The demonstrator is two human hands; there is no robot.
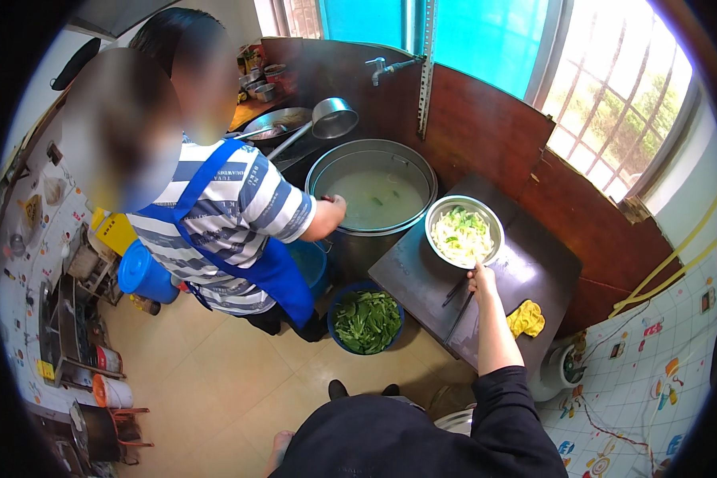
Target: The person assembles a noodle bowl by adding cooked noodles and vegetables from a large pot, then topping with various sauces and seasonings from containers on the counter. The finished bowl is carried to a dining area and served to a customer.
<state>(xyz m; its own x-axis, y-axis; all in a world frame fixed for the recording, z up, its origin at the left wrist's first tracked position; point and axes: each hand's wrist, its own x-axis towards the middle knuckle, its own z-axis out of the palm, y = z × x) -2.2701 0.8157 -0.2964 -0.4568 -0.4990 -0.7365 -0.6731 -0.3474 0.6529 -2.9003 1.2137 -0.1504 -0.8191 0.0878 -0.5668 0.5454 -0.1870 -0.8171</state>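
Note:
My right hand (481, 281) reaches forward to a metal bowl (495, 253) at the edge of a dark tabletop. Its fingers are closed at the bowl's near rim, with one fingertip over the inside. Chopped pale-green and white vegetables (460, 235) fill the bowl. Thin dark sticks (454, 293) lie just left of my wrist. Of my left hand (281, 440), only a small patch of skin shows beside my body at the lower edge; its fingers are hidden.
A person in a striped shirt (223, 215) and blue apron stands left, one hand at the large pot (317, 171) of cloudy liquid. A long-handled ladle (334, 119) rises behind. Leafy greens (366, 321) fill a floor tub. A yellow cloth (526, 319) lies on the dark tabletop (406, 267).

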